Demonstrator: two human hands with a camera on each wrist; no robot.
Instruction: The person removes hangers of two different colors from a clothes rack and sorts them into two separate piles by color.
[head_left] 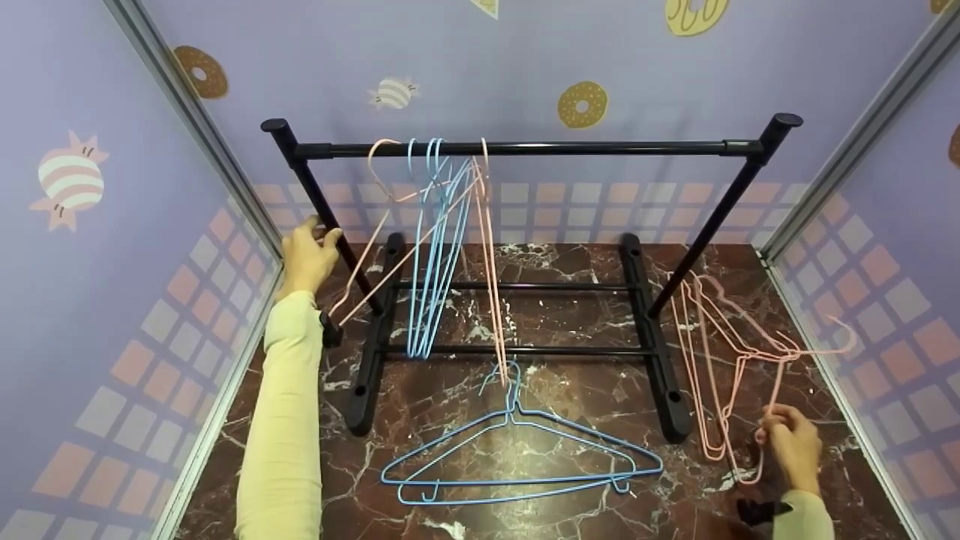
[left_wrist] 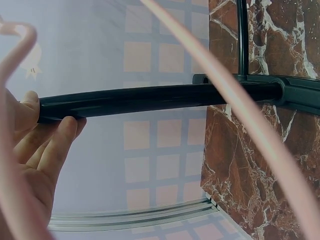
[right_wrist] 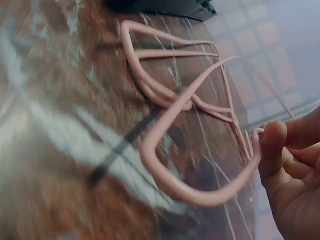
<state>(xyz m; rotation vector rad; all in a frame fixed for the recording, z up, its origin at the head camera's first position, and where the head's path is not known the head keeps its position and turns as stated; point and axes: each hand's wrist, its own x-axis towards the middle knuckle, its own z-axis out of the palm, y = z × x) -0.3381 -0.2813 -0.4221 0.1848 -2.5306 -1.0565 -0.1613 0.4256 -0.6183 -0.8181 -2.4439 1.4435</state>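
Observation:
A black clothes rack (head_left: 525,148) stands on the marble floor. My left hand (head_left: 311,251) grips its left post (head_left: 330,225), thumb over and fingers under the black tube (left_wrist: 150,100) in the left wrist view. Several blue hangers (head_left: 435,247) and pink hangers (head_left: 491,262) hang bunched at the left of the bar. At the lower right, my right hand (head_left: 776,435) pinches the wire of a pink hanger (head_left: 780,360) that lies among other pink hangers (head_left: 705,360) on the floor. The right wrist view shows fingertips (right_wrist: 275,142) closed on that pink wire (right_wrist: 200,199).
Two blue hangers (head_left: 517,411) lie on the floor in front of the rack's base. The rack's black feet (head_left: 367,375) and cross rails sit between the hands. Lilac walls with metal corner strips (head_left: 225,172) close in on the left, right and back.

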